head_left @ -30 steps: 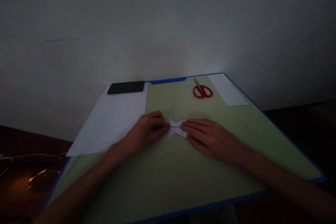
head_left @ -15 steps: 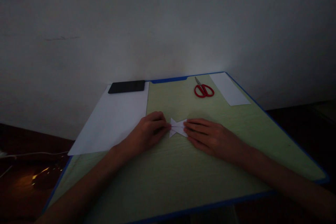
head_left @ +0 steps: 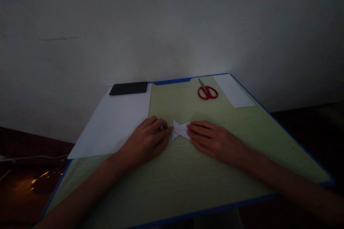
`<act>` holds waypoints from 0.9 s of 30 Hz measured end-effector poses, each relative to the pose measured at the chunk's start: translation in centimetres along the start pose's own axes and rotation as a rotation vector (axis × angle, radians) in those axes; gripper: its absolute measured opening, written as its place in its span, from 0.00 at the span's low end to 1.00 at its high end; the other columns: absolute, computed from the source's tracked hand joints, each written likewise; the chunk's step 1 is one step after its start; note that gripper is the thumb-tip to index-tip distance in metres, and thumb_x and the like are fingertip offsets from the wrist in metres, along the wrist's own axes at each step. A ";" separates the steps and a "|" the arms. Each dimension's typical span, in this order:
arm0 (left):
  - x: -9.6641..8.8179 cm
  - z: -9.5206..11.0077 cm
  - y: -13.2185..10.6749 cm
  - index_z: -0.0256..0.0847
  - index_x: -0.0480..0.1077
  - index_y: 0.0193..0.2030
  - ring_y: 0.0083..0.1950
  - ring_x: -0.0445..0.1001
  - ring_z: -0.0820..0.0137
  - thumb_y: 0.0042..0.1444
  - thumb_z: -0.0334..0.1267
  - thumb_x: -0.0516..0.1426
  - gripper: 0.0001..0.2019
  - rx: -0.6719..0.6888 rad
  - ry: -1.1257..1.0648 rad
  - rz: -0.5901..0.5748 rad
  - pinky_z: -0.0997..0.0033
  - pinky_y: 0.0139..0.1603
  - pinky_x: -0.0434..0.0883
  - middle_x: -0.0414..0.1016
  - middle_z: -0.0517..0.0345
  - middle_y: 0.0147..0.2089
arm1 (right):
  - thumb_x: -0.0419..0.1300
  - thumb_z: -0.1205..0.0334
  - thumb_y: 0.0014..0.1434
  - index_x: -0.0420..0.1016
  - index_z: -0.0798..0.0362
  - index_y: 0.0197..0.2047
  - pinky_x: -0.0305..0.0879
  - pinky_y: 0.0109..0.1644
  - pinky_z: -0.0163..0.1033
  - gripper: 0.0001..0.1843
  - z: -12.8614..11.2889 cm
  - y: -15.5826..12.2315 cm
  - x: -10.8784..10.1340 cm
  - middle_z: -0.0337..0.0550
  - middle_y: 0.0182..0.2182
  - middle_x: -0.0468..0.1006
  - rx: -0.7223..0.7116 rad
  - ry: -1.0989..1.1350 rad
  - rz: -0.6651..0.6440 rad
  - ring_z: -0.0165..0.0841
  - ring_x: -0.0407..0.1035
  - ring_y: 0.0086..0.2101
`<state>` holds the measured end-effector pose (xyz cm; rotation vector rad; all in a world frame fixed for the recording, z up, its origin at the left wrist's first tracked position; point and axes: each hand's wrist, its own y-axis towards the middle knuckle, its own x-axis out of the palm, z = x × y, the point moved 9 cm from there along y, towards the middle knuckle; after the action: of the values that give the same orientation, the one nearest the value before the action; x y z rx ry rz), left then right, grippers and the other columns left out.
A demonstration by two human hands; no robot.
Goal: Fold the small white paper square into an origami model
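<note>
A small folded white paper (head_left: 181, 129), pointed at its left corners and narrow in the middle, lies flat on the light green tabletop (head_left: 174, 179). My left hand (head_left: 150, 137) is at its left end, index finger and thumb closed at the paper's edge, the other fingers curled. From the other side my right hand (head_left: 212, 139) lies with stretched fingers on the paper's right end, pressing it down. Those fingers hide the right edge of the paper.
Red-handled scissors (head_left: 208, 92) lie behind my hands. A white sheet (head_left: 107, 125) at the left bears a black phone-like slab (head_left: 128, 88). Another paper strip (head_left: 235, 91) lies at the back right. Blue edging rims the table, and a wall (head_left: 172, 25) rises behind it.
My left hand has shifted slightly left and its curled fingers have opened a little. My right hand still rests on the paper. The whole view has moved slightly.
</note>
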<state>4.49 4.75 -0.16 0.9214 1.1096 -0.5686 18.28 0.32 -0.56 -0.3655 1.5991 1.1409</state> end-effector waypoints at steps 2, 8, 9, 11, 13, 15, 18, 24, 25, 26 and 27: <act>-0.3 -0.6 -0.3 0.39 0.76 0.53 0.47 0.72 0.63 0.65 0.32 0.55 0.13 -0.016 -0.044 0.036 0.58 0.48 0.75 0.75 0.48 0.47 | 0.58 0.70 0.67 0.79 0.61 0.53 0.74 0.61 0.47 0.13 -0.3 0.1 -0.1 0.52 0.52 0.81 -0.026 -0.021 0.002 0.39 0.73 0.55; -1.6 -1.8 -0.8 0.39 0.78 0.49 0.42 0.75 0.69 0.65 0.32 0.56 0.10 -0.089 -0.148 0.193 0.67 0.41 0.77 0.76 0.50 0.44 | 0.57 0.70 0.68 0.79 0.63 0.51 0.74 0.61 0.46 0.13 -0.5 0.1 -0.1 0.52 0.52 0.81 -0.049 -0.046 -0.014 0.40 0.74 0.55; -1.5 -1.6 -0.7 0.39 0.78 0.49 0.42 0.75 0.69 0.65 0.32 0.56 0.10 -0.075 -0.145 0.183 0.67 0.41 0.77 0.76 0.50 0.45 | 0.58 0.70 0.67 0.79 0.63 0.51 0.74 0.61 0.46 0.13 -0.5 0.0 0.0 0.52 0.53 0.81 -0.048 -0.044 -0.016 0.40 0.73 0.55; -1.2 -1.1 -0.5 0.40 0.78 0.51 0.45 0.75 0.67 0.65 0.33 0.57 0.11 -0.059 -0.143 0.149 0.66 0.43 0.77 0.76 0.49 0.46 | 0.58 0.70 0.67 0.79 0.63 0.52 0.73 0.62 0.47 0.13 -0.4 -0.1 0.3 0.52 0.54 0.80 -0.045 -0.040 -0.023 0.40 0.72 0.56; -1.1 -1.2 -0.2 0.40 0.78 0.52 0.45 0.76 0.67 0.65 0.34 0.57 0.11 -0.083 -0.164 0.136 0.65 0.44 0.76 0.76 0.49 0.46 | 0.59 0.70 0.67 0.79 0.62 0.53 0.72 0.63 0.48 0.13 -0.3 -0.2 0.5 0.52 0.54 0.80 -0.048 -0.031 -0.029 0.40 0.72 0.57; -1.1 -1.7 0.3 0.40 0.80 0.47 0.42 0.76 0.68 0.65 0.36 0.57 0.10 -0.141 -0.216 0.137 0.67 0.42 0.76 0.77 0.50 0.42 | 0.59 0.70 0.66 0.79 0.60 0.53 0.72 0.63 0.48 0.14 -0.2 -0.2 0.5 0.51 0.55 0.79 -0.033 -0.018 -0.031 0.39 0.71 0.57; -0.5 -2.7 1.0 0.39 0.80 0.40 0.33 0.74 0.73 0.64 0.35 0.58 0.08 -0.244 -0.317 0.063 0.74 0.33 0.72 0.76 0.54 0.37 | 0.59 0.69 0.67 0.79 0.59 0.52 0.72 0.63 0.47 0.13 -0.1 -0.1 0.3 0.50 0.55 0.80 -0.017 -0.010 -0.020 0.39 0.72 0.57; -0.2 -3.3 1.5 0.37 0.78 0.36 0.31 0.72 0.75 0.62 0.33 0.58 0.07 -0.249 -0.382 -0.021 0.75 0.31 0.69 0.75 0.55 0.36 | 0.58 0.69 0.68 0.80 0.59 0.51 0.73 0.62 0.46 0.13 -0.4 0.2 0.0 0.49 0.52 0.81 -0.032 -0.040 -0.012 0.38 0.73 0.55; -0.2 -3.3 1.6 0.37 0.78 0.37 0.31 0.72 0.75 0.62 0.33 0.58 0.07 -0.228 -0.383 -0.030 0.75 0.32 0.70 0.75 0.55 0.37 | 0.58 0.70 0.67 0.80 0.60 0.51 0.73 0.62 0.46 0.13 -0.4 0.2 -0.1 0.50 0.52 0.81 -0.032 -0.040 -0.009 0.38 0.73 0.56; -0.1 -3.2 1.7 0.37 0.78 0.37 0.32 0.72 0.75 0.62 0.33 0.58 0.07 -0.209 -0.384 -0.039 0.75 0.32 0.70 0.74 0.55 0.37 | 0.58 0.70 0.67 0.80 0.60 0.51 0.73 0.62 0.46 0.13 -0.3 0.2 -0.1 0.50 0.52 0.82 -0.028 -0.037 -0.004 0.38 0.73 0.56; -0.2 -3.2 1.7 0.37 0.78 0.37 0.32 0.72 0.75 0.62 0.33 0.58 0.07 -0.194 -0.385 -0.045 0.75 0.33 0.70 0.74 0.54 0.37 | 0.58 0.69 0.67 0.80 0.60 0.51 0.72 0.62 0.45 0.12 -0.3 0.1 -0.1 0.50 0.52 0.82 -0.023 -0.030 0.001 0.37 0.73 0.56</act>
<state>4.18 8.38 0.09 0.5886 0.8213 -0.6323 18.05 0.13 -0.41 -0.3613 1.5609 1.1611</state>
